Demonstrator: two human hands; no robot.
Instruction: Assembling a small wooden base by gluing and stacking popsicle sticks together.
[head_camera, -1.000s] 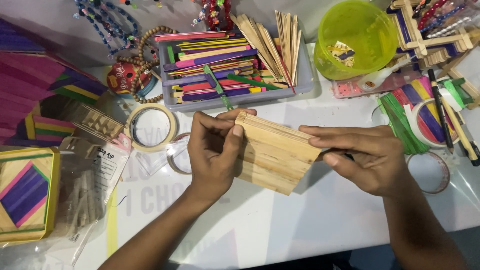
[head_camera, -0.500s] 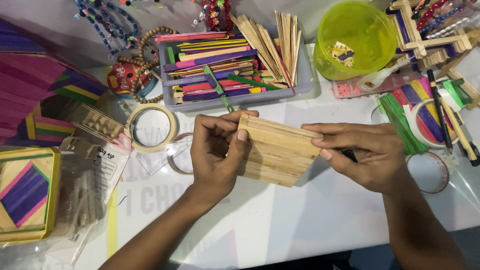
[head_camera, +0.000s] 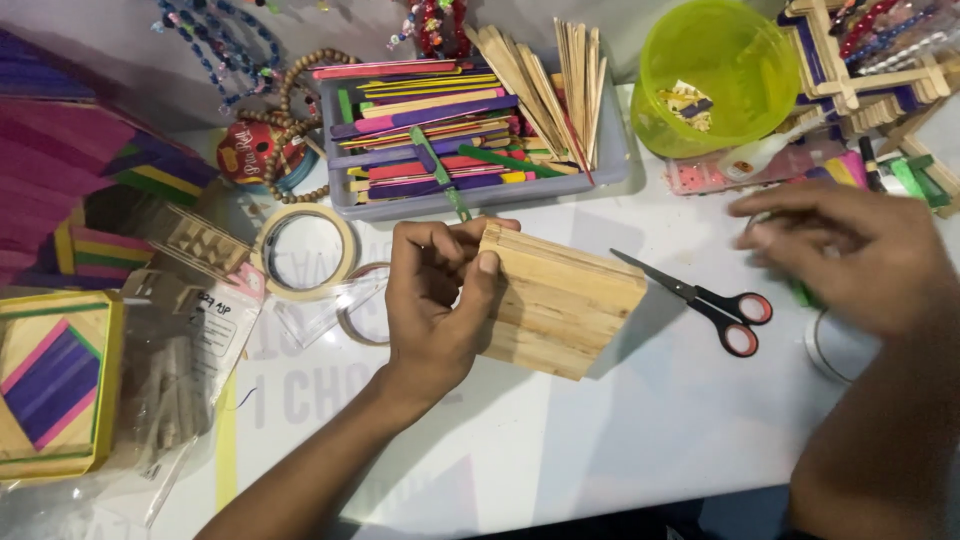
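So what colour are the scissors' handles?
Black with red-lined finger loops, on the steel-bladed scissors lying on the white table; head view.

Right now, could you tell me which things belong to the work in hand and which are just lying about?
In hand:
- left hand gripping the wooden stick box
- right hand over the green sticks

Lying about:
- scissors
- tape roll
- grey tray of craft sticks
- green bowl

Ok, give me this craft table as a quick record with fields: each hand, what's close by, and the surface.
left hand: grips one end of a wooden stick box
right hand: blurred, apart from the box, over the table's right side
scissors: lying shut between box and right hand
grey tray: holds coloured and plain craft sticks
green bowl: behind the scissors
tape roll: left of the left hand
surface: white table
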